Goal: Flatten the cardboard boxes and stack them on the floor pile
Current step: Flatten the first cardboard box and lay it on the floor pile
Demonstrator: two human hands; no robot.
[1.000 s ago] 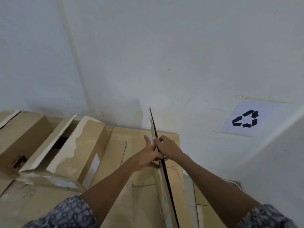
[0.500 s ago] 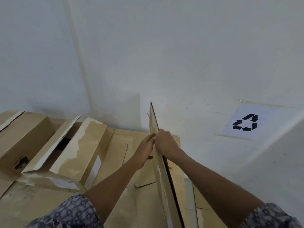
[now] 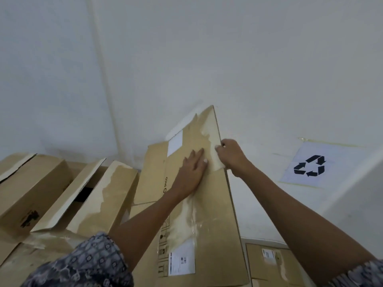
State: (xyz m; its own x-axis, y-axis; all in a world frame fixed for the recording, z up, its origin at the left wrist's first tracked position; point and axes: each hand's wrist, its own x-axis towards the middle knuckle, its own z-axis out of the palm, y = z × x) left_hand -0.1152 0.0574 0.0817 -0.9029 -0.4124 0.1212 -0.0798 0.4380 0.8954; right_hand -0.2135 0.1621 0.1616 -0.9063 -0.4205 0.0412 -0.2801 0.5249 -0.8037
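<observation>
I get soft, even, somewhat dim light on the white wall (image 3: pixel 228 59), no glare. A faint shadow sits at 9 o'clock. Wide-angle bending shows at the edges; the picture is slightly soft.

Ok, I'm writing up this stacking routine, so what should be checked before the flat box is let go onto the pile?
1. Flat box fully collapsed: ok, it shows as one flat panel.
2. Left hand pressing flat on its face: ok.
3. Right hand gripping the right edge: ok.
4. Lying level on the pile: cannot tell.
5. Open boxes on the left flattened: not ok, they are upright with flaps up.
6. Fingers free underneath: cannot tell.
</observation>
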